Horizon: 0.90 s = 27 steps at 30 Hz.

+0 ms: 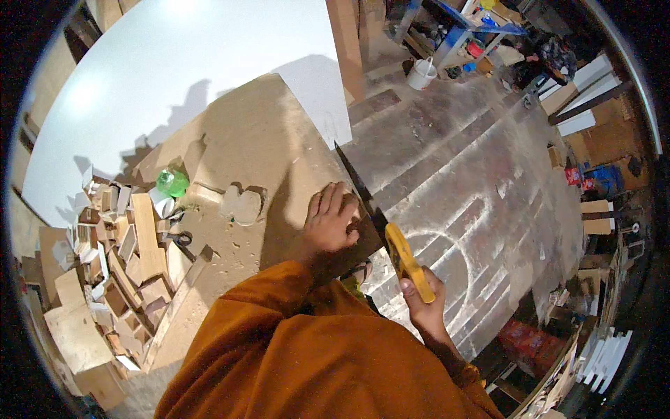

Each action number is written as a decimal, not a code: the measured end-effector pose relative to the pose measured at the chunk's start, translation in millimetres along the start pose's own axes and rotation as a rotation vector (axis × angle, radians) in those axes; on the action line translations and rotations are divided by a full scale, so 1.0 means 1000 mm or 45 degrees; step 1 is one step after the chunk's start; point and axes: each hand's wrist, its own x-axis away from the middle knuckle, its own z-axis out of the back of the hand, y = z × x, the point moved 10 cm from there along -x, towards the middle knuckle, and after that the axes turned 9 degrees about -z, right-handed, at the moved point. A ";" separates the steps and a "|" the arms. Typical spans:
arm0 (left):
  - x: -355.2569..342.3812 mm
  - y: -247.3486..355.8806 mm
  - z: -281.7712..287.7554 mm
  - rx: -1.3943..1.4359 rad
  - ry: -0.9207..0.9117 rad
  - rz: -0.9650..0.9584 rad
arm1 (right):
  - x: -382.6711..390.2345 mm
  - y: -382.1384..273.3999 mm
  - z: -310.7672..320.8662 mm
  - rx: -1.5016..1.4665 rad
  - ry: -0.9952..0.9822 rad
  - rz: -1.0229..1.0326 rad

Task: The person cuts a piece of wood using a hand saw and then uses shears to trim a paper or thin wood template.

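Note:
My right hand [427,307] is wrapped round the yellow handle of a handsaw [399,251]. Its dark, tapering blade points away from me and runs along the right edge of a brown wooden board [244,119]; whether the teeth touch the wood I cannot tell. Flat on the board, just left of the blade, rests my left hand [328,218] with its fingers somewhat apart and nothing in it. A pale, rounded cut-out piece [243,204] lies on the board to the left of that hand.
Many wood offcuts [146,237] are heaped at the left, beside a green, round, shiny object [172,183]. A large white sheet [209,42] extends behind the board. On the dusty floor [447,188] at the right stand a white bucket [421,74] and, farther back, a blue-framed table [460,31].

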 end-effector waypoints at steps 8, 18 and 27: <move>-0.011 -0.005 0.023 -0.058 -0.071 0.216 | 0.001 0.030 0.029 -0.137 0.098 -0.078; -0.031 -0.016 0.076 0.185 0.127 0.141 | 0.004 0.021 0.038 -0.164 0.083 0.054; 0.032 -0.099 0.102 0.926 0.465 0.669 | 0.003 -0.014 0.005 0.246 -0.051 0.415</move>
